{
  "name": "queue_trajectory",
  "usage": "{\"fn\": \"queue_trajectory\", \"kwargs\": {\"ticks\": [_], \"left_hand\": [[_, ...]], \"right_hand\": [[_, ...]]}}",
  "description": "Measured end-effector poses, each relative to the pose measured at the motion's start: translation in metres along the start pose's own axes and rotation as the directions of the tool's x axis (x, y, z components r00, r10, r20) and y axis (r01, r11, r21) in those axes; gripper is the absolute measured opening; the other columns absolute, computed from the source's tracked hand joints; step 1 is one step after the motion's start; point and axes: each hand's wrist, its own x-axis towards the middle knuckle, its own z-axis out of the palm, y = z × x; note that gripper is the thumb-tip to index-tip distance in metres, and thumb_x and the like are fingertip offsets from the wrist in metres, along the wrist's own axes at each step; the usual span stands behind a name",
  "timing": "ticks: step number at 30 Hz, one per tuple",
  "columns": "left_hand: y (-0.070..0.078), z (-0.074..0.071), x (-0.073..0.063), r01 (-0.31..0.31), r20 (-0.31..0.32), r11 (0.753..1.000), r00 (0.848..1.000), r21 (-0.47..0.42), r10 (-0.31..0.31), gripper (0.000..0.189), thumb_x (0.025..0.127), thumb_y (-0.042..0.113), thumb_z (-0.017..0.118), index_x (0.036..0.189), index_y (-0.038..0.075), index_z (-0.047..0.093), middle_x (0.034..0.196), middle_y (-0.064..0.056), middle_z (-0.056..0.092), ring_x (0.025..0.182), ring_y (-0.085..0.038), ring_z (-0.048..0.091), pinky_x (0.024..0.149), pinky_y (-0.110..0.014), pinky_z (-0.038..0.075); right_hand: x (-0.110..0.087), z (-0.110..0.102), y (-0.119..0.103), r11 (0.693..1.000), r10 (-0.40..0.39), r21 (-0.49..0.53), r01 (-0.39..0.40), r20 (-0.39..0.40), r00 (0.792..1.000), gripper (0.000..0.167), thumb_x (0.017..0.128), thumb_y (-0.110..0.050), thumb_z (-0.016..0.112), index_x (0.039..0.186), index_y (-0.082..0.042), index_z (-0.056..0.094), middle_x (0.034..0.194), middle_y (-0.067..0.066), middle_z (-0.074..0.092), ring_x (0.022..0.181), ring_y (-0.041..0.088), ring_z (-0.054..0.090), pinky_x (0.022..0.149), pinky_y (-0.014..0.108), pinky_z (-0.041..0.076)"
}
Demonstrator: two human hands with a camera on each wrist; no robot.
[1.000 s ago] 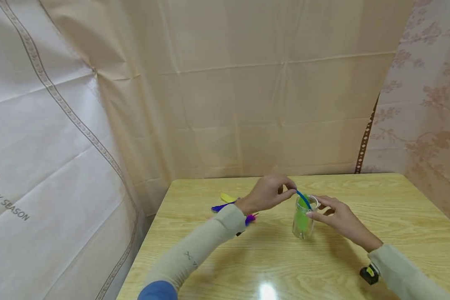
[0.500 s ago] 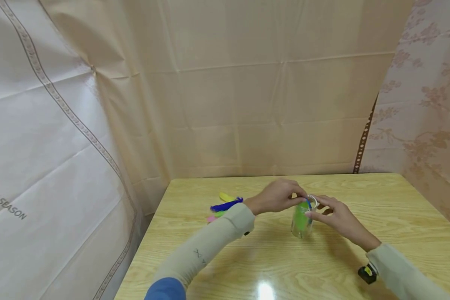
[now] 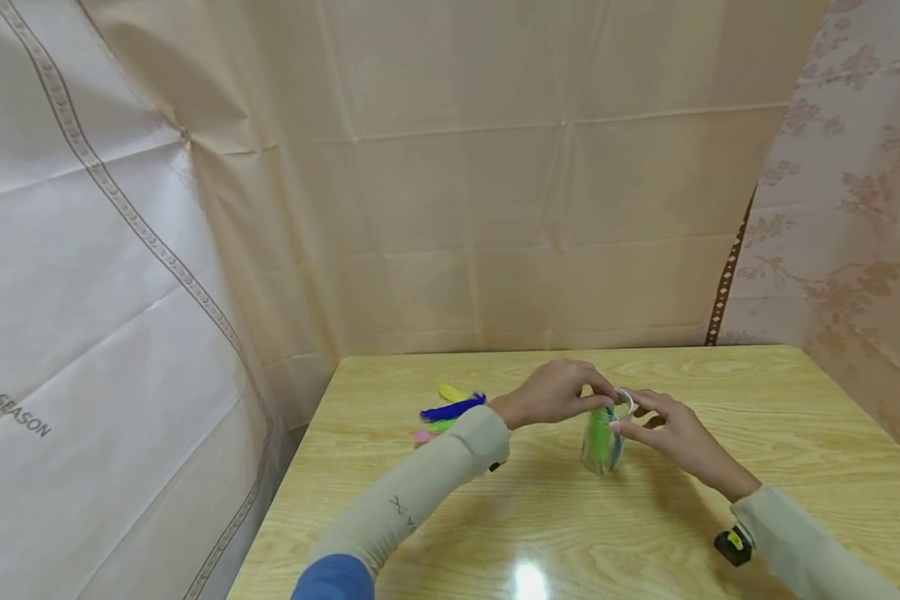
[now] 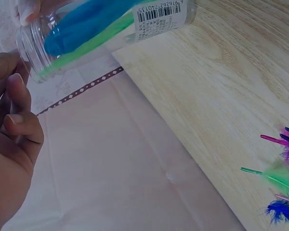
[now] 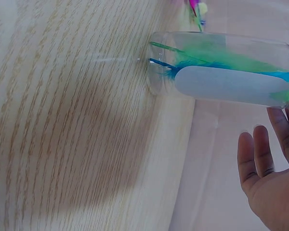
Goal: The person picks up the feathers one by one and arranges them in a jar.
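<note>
A clear plastic jar [image 3: 587, 458] stands on the table at the right, with a green feather [image 5: 221, 52] and a blue feather [image 4: 86, 24] inside. In the left wrist view the blue feather's broad tip lies free within the neck. My right hand [image 3: 678, 433] grips the jar at its rim, thumb on the near side. At the mouth, my left hand [image 3: 558, 392] holds its loosely bent fingers by the rim, and no feather shows between them. My left forearm hides part of the table.
Left of the jar lie loose feathers: yellow [image 3: 452, 392], dark blue [image 3: 453, 408], green [image 4: 284, 182] and pink [image 3: 422, 436]. A magenta quill [image 4: 273, 139] shows in the left wrist view. A curtain [image 3: 457, 208] hangs behind the table [image 3: 457, 542].
The left hand has moved right and down to the jar's mouth. The blue feather has gone from its fingertips down into the jar. My right hand has kept its grip.
</note>
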Motion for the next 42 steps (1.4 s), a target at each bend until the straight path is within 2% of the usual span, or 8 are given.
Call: {"fn": "queue_trajectory", "kwargs": {"ticks": [8,16,24,33,42], "left_hand": [[-0.006,-0.004,-0.008,0.022,-0.073,1.000,0.997,-0.007,-0.022,0.018,0.102,0.030,0.068,0.110,0.020,0.080,0.105,0.013,0.073,0.078,0.004,0.053,0.067,-0.010,0.042],[-0.014,-0.007,-0.020,0.060,-0.124,0.995,0.990,-0.082,-0.070,0.018,0.101,0.030,0.069,0.108,0.018,0.079,0.100,0.013,0.073,0.073,0.005,0.055,0.066,-0.010,0.045],[-0.026,-0.011,-0.038,0.107,-0.141,0.989,0.983,-0.098,-0.120,0.017,0.103,0.030,0.067,0.106,0.018,0.077,0.097,0.014,0.072,0.058,0.003,0.050,0.060,-0.013,0.044],[-0.043,-0.015,-0.062,0.147,-0.126,0.983,0.979,-0.114,-0.161,0.021,0.105,0.032,0.063,0.109,0.017,0.077,0.098,0.013,0.071,0.059,0.000,0.052,0.062,-0.016,0.046],[-0.054,-0.017,-0.086,0.195,-0.119,0.970,0.970,-0.142,-0.212,0.019,0.104,0.029,0.065,0.108,0.014,0.077,0.097,0.010,0.072,0.057,-0.002,0.050,0.059,-0.018,0.046]], "right_hand": [[0.001,0.001,0.001,1.000,0.006,0.013,-0.006,0.007,1.000,0.056,0.101,-0.034,0.069,0.149,-0.010,0.055,0.134,0.011,0.061,0.111,0.025,0.053,0.083,0.032,0.052],[0.000,0.001,0.002,1.000,0.026,0.014,-0.026,-0.001,1.000,0.060,0.100,-0.037,0.070,0.150,-0.009,0.052,0.135,0.010,0.061,0.111,0.025,0.054,0.083,0.033,0.052],[-0.001,0.001,0.002,1.000,0.026,0.014,-0.026,0.005,1.000,0.062,0.100,-0.037,0.070,0.151,-0.009,0.051,0.136,0.010,0.061,0.111,0.026,0.054,0.081,0.032,0.052],[0.000,0.000,0.002,0.999,0.036,0.007,-0.036,-0.006,0.999,0.064,0.099,-0.040,0.070,0.151,-0.009,0.051,0.135,0.011,0.060,0.108,0.025,0.056,0.079,0.033,0.053],[0.001,0.000,0.003,1.000,0.029,0.002,-0.029,-0.003,1.000,0.063,0.099,-0.040,0.070,0.151,-0.009,0.051,0.135,0.011,0.060,0.108,0.026,0.056,0.080,0.034,0.053]]}}
